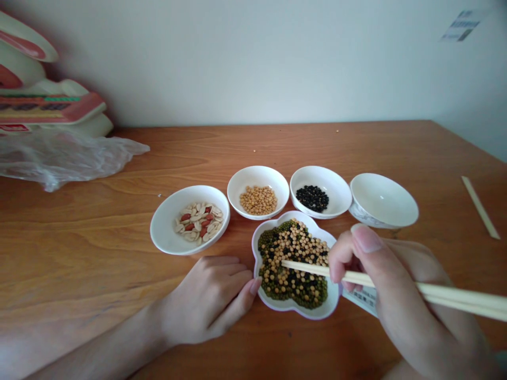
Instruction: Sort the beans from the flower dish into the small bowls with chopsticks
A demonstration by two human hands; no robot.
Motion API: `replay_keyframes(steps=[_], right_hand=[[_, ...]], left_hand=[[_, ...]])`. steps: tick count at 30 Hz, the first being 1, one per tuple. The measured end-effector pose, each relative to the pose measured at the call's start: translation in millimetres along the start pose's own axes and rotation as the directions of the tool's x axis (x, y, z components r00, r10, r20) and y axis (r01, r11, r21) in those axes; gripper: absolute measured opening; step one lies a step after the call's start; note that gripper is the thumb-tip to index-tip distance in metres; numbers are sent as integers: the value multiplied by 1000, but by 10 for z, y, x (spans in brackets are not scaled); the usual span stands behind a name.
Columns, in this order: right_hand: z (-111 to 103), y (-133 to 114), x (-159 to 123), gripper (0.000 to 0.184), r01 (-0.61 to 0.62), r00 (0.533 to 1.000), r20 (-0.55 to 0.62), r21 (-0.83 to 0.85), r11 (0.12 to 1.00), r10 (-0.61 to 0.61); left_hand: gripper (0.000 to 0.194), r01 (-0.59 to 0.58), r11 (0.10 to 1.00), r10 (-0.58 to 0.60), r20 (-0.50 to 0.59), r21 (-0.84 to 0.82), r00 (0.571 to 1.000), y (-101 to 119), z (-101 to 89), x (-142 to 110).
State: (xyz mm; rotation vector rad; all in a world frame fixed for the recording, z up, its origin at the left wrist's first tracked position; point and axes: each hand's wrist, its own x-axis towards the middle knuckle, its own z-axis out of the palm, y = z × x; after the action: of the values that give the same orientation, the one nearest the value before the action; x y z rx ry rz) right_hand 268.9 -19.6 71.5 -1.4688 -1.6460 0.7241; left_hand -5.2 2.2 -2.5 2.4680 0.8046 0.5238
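Smooth, softly shining wood is seen on the table [99,253]. Glossy ceramic is suggested by the bowls [384,203], matt wood by the chopsticks [356,277], crinkled plastic by the bag [75,158].

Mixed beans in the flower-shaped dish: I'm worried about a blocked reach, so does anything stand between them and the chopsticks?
Nothing visible does. The chopsticks in the right hand reach in over the dish's right side, tips at the mixed beans. The left hand is at the left rim, clear of the tips.
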Motion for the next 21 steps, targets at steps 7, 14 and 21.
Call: replay_keyframes(steps=[7,14,21], right_hand=[[19,-25,80,52,-12,1000,29,56,998,10],[33,-74,41,55,-72,997,22,56,996,71],[31,-64,84,53,20,999,50,-7,1000,-20]], left_hand=[[37,-1,1000,1,9,-1,1000,1,-4,7],[37,5,1000,-5,11,2,1000,-16,3,12],[37,4,1000,-4,17,-3,1000,-6,-2,3]])
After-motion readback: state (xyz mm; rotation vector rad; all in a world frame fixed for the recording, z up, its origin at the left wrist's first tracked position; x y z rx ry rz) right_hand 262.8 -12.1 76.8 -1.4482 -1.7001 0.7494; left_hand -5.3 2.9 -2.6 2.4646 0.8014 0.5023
